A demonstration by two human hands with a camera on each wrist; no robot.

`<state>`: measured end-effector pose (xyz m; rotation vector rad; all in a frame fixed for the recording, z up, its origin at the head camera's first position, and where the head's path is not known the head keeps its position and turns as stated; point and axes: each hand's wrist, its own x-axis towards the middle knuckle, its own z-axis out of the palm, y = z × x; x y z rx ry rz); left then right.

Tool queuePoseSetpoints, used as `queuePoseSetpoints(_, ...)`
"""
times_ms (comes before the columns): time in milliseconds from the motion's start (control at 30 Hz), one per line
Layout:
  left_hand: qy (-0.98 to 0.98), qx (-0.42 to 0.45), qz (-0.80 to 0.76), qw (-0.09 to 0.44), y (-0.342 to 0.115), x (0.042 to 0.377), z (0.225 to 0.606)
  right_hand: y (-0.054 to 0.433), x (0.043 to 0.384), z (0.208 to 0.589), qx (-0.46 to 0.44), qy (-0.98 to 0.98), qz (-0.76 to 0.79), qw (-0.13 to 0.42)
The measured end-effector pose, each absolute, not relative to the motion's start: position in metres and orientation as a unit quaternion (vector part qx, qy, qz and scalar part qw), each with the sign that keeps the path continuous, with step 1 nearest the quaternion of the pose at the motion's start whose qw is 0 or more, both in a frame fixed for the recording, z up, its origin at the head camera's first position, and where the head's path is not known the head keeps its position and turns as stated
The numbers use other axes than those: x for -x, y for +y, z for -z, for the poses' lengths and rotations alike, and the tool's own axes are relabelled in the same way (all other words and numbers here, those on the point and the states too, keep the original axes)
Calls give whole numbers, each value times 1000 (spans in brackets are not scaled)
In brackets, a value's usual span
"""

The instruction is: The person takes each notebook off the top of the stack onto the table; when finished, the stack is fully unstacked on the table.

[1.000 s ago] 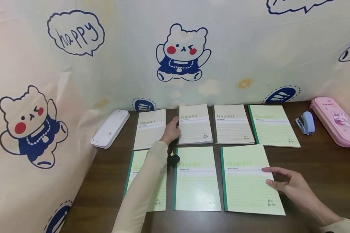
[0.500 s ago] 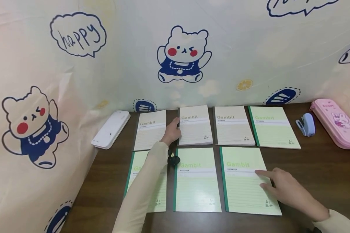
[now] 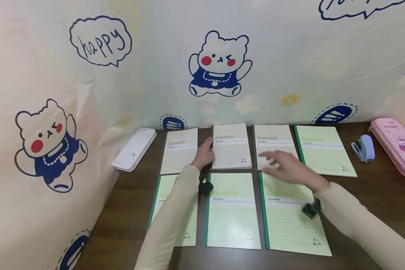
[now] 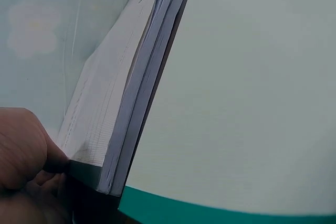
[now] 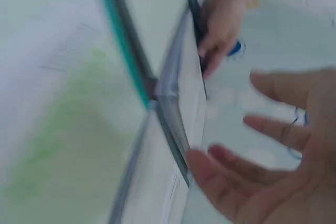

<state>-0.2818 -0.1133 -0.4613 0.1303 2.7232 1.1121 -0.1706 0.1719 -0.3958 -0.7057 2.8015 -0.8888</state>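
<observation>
My left hand [image 3: 203, 153] touches the dark spine of the second white-covered notebook [image 3: 232, 150] in the back row, index finger lying along it. Seen from the left wrist, the thumb side of the hand is right at the spine's lower corner, and grey page edges [image 4: 142, 93] show. My right hand [image 3: 287, 167], fingers spread and holding nothing, hovers over the third white notebook [image 3: 273, 137] and the top of the right-hand green notebook [image 3: 293, 225]. The right wrist view is blurred; fingers [image 5: 278, 85] there are apart.
Back row also has a white notebook [image 3: 179, 157] at left and a green one [image 3: 327, 153] at right. Two more green notebooks [image 3: 233, 217] lie in front. A white case [image 3: 135, 150], blue stapler [image 3: 364, 148] and pink pencil case [image 3: 396, 146] stand along the sides.
My right hand first pushes the front right green notebook slightly left, then leaves it and moves up and left over the back row. My left hand keeps its place at the spine.
</observation>
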Motion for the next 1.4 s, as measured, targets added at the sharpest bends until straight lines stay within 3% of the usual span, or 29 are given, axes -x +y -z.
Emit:
queuePoseSetpoints(167,919,-39,-379,102,-109,279,467,136,235,411,190,931,284,129)
queuePoseSetpoints(333,916,-43,-386,97,-105,277,468,107,267,429,130,953,240,130)
queuePoseSetpoints(667,919,-39,-383,89,-105,281,461,88,274,441,87,977,183,62)
queuePoseSetpoints(1400,940,-64,-326,73,-112,281,467,121,285,455,66,896,427,100)
